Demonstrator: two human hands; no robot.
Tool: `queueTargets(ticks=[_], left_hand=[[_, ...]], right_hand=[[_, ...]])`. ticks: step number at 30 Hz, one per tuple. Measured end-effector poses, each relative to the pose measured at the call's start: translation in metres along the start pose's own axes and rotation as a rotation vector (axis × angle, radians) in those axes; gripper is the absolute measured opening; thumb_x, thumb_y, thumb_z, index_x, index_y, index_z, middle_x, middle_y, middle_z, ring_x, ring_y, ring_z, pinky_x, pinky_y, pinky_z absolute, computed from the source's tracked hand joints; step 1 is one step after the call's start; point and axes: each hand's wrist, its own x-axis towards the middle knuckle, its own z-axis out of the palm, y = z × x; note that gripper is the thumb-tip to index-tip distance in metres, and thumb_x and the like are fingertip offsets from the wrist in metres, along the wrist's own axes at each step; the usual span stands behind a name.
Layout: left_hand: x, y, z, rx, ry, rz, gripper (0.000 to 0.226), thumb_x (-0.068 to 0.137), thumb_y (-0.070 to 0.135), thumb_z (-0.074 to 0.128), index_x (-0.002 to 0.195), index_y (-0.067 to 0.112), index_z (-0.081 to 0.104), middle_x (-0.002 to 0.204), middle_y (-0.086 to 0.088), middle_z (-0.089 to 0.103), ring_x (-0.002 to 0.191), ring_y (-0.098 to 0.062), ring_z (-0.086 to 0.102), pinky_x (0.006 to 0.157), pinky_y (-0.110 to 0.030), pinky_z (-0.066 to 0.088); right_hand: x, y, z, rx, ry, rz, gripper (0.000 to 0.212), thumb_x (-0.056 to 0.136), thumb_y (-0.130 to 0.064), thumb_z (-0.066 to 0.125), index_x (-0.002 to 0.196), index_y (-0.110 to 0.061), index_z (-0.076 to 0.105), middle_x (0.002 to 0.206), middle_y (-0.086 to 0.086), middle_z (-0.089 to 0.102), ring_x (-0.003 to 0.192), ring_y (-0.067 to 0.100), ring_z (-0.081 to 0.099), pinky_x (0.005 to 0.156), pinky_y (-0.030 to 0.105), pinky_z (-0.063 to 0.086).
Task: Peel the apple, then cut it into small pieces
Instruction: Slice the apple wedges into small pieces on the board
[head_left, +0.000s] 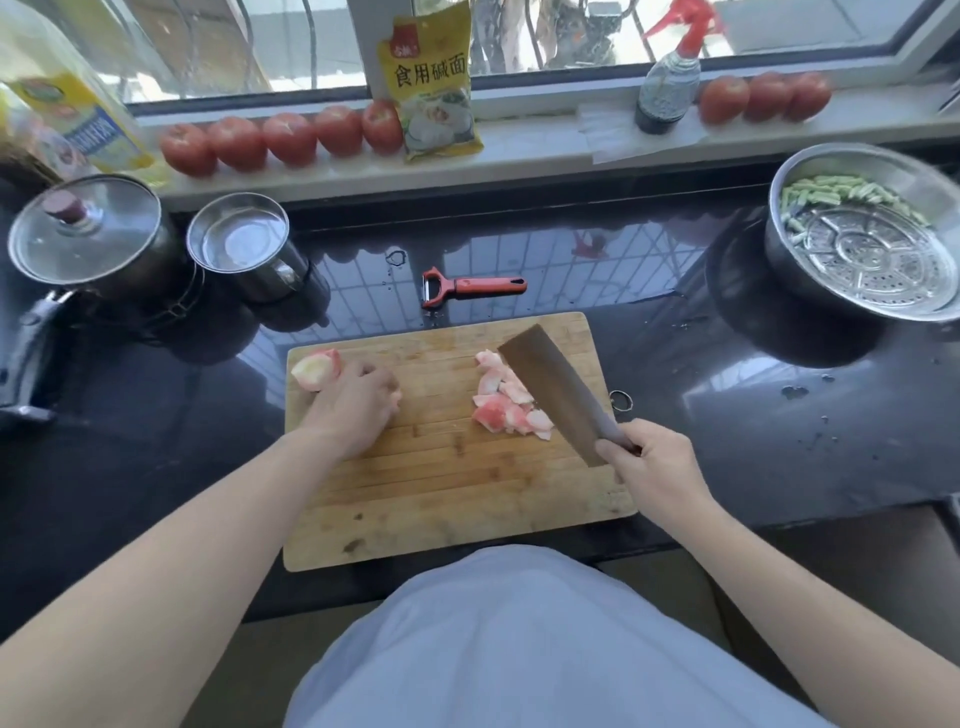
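A wooden cutting board (447, 488) lies on the dark counter. At its far left corner sits a large chunk of peeled apple (316, 370), pinkish with pale flesh. My left hand (358, 402) rests beside it with curled fingers over a small apple piece, mostly hidden. A pile of cut apple pieces (506, 402) lies right of the board's centre. My right hand (649, 467) grips the handle of a cleaver (558, 392), whose broad blade lies tilted against the pile's right side.
A red peeler (470, 287) lies behind the board. Two steel pots (88, 244) stand at the left, and a steamer basin (867, 244) with green beans at the right. Tomatoes (270, 137), a yellow bag and a spray bottle (670, 78) line the windowsill.
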Motion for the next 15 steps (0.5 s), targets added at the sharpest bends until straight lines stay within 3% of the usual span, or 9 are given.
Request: queueTargets(ticks=[2,4,8,11,15], left_hand=[[-0.017,0.004,0.008,-0.051,-0.066,0.076,0.023,0.101,0.047,0.058,0.118,0.034,0.066,0.136,0.009,0.047,0.123,-0.023,0.053,0.103,-0.040,0.045],[-0.037,0.003,0.028,-0.105,-0.122,0.121,0.024,0.097,0.043,0.065,0.120,0.037,0.063,0.129,0.015,0.046,0.113,-0.016,0.055,0.098,-0.037,0.050],[-0.061,-0.005,0.066,-0.288,-0.042,-0.002,0.048,0.091,0.016,0.076,0.134,0.027,0.061,0.125,0.004,0.054,0.120,-0.019,0.054,0.105,-0.033,0.044],[-0.066,-0.004,0.075,-0.390,0.020,-0.086,0.044,0.089,0.016,0.077,0.130,0.025,0.064,0.118,0.002,0.059,0.112,-0.020,0.057,0.099,-0.034,0.047],[-0.069,0.004,0.073,-0.553,0.005,-0.163,0.042,0.096,0.023,0.069,0.137,0.026,0.061,0.127,0.002,0.060,0.117,-0.018,0.057,0.104,-0.037,0.048]], right_hand=[[-0.008,-0.004,0.005,0.048,0.005,0.055,0.027,0.091,-0.021,0.069,0.065,-0.021,0.063,0.067,0.004,0.063,0.068,0.023,0.056,0.062,0.035,0.045],[-0.017,-0.011,0.009,0.077,-0.006,0.059,0.037,0.091,-0.020,0.069,0.056,-0.027,0.059,0.061,0.000,0.059,0.063,0.018,0.052,0.059,0.032,0.041],[-0.030,-0.021,0.021,0.035,-0.075,0.033,0.048,0.091,-0.021,0.069,0.049,-0.041,0.056,0.056,-0.012,0.056,0.056,0.006,0.046,0.053,0.028,0.034],[-0.033,-0.024,0.030,0.015,-0.115,0.009,0.038,0.090,-0.020,0.070,0.058,-0.039,0.060,0.060,-0.008,0.057,0.061,0.012,0.049,0.057,0.030,0.038],[-0.032,-0.030,0.036,-0.013,-0.158,0.006,0.040,0.091,-0.020,0.068,0.054,-0.029,0.056,0.065,-0.006,0.059,0.063,0.012,0.051,0.056,0.029,0.035]])
